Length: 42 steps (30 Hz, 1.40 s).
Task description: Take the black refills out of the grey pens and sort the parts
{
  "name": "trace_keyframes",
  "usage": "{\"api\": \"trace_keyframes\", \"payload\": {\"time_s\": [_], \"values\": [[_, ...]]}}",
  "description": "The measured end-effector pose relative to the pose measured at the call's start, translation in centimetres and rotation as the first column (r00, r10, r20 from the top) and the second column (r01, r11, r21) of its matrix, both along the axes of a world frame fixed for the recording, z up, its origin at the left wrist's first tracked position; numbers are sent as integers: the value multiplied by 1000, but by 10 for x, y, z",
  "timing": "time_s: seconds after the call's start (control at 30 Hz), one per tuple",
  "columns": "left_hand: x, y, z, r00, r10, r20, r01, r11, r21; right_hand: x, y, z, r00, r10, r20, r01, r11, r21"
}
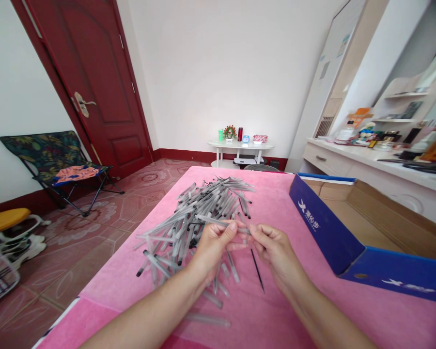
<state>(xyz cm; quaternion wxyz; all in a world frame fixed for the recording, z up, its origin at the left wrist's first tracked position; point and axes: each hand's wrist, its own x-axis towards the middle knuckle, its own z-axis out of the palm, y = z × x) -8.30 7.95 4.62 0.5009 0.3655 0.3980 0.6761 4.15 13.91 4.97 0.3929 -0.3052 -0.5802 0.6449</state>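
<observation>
A translucent grey pen (pixel 212 220) is held level between my two hands above the pink cloth. My left hand (pixel 218 242) pinches it with thumb and fingers along its length. Fingers of my right hand (pixel 271 242) are closed at the pen's right end; the tip is hidden by them. Under and beyond my left hand lies a heap of similar pens and clear barrels (pixel 210 201), many with black caps or ends. A thin black pen refill (pixel 257 270) lies on the cloth between my forearms. Several loose clear barrels (pixel 207 319) lie near my left forearm.
A blue cardboard box (pixel 325 237) without a lid stands open on the pink-covered table (pixel 298 320) at right. Beyond it is a dresser (pixel 314 155) with bottles. A folding chair (pixel 54 150) and a yellow stool (pixel 7 220) stand on the tiled floor at left.
</observation>
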Motion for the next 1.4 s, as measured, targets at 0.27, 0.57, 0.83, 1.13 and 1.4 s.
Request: {"api": "trace_keyframes", "payload": {"time_s": [0.27,0.57,0.83,1.13,1.4], "values": [[2,0,-3,970,8,242,7,998,-60,4,-6,1,967,-208,144,98,832,546],[-2,2,-7,984,72,165,-62,996,-64,0,0,-1,972,-96,213,0,912,411],[-2,2,-7,983,105,148,-95,993,-72,0,1,-3,969,-53,240,-26,948,316],[-4,2,-10,987,115,111,-109,992,-60,1,4,-2,968,-34,248,-40,957,288],[-4,3,-12,989,122,86,-117,991,-59,2,4,-5,976,20,219,-78,963,258]]}}
